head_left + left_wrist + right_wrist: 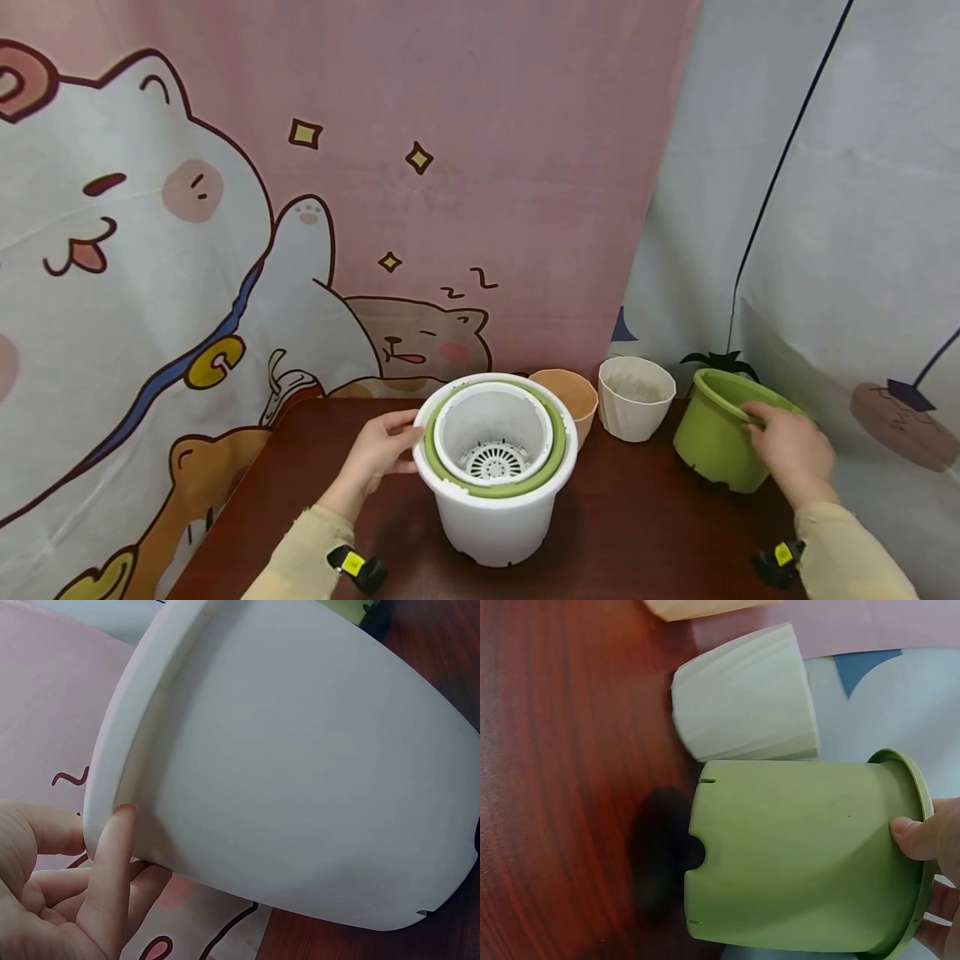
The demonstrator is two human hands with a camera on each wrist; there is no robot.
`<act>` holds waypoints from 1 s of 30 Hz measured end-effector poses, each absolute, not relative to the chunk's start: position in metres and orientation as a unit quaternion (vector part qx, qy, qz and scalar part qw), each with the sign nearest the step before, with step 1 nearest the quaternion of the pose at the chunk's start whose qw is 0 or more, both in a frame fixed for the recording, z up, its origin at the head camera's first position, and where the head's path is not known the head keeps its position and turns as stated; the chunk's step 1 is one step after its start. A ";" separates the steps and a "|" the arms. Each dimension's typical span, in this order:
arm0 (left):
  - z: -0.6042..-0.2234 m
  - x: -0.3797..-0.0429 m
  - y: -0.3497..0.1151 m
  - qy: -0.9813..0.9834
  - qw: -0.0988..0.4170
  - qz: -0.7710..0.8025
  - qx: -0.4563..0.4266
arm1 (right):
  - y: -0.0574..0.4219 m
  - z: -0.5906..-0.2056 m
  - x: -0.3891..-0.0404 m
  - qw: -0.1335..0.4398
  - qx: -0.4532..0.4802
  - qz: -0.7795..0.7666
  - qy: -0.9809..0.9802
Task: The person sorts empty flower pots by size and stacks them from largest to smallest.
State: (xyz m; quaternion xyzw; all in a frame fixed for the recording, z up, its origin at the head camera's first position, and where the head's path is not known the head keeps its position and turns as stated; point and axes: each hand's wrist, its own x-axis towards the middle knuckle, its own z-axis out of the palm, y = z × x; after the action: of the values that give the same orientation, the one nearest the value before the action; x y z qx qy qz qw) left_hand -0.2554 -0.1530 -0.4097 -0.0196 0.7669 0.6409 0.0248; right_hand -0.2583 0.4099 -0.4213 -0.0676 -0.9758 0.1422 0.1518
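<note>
My left hand (381, 450) grips the left rim of a large white flowerpot (495, 521), thumb and fingers pinching its edge in the left wrist view. Inside that pot sits a green pot, its rim (558, 454) showing as a ring. Within the ring stands a smaller white pot (493, 417) with a slotted bottom. On the right, my right hand (793, 450) holds another green flowerpot (712, 433) by its rim. This pot tilts slightly, and a dark shadow lies beneath its notched base in the right wrist view.
A cream ribbed pot (636, 404) stands at the back, beside the held green pot. Left of it, an orange pot (572, 392) is partly hidden behind the nested pots. A dark leafy plant (723, 362) shows behind the green pot. Printed cloth hangs along the reddish-brown table (622, 533).
</note>
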 end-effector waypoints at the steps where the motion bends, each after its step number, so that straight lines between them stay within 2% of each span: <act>1: -0.410 -0.256 -0.153 0.767 0.026 0.641 -0.020 | 0.409 -0.419 -0.257 0.154 -0.069 0.143 -0.975; 15: -0.412 -0.257 -0.153 0.765 0.025 0.643 -0.018 | 0.400 -0.384 -0.238 0.224 -0.045 0.157 -0.961; 23: -0.410 -0.256 -0.153 0.764 0.026 0.645 -0.019 | 0.389 -0.371 -0.234 0.292 -0.005 0.159 -0.943; 30: -0.411 -0.257 -0.153 0.765 0.024 0.643 -0.019 | 0.370 -0.355 -0.231 0.320 0.026 0.158 -0.934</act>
State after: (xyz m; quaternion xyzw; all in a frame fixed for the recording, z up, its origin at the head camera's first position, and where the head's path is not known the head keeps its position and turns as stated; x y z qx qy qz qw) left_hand -0.2570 -0.1535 -0.4113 -0.0190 0.7653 0.6429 0.0244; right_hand -0.2308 0.3699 -0.3549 0.0265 -0.9340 0.1576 0.3195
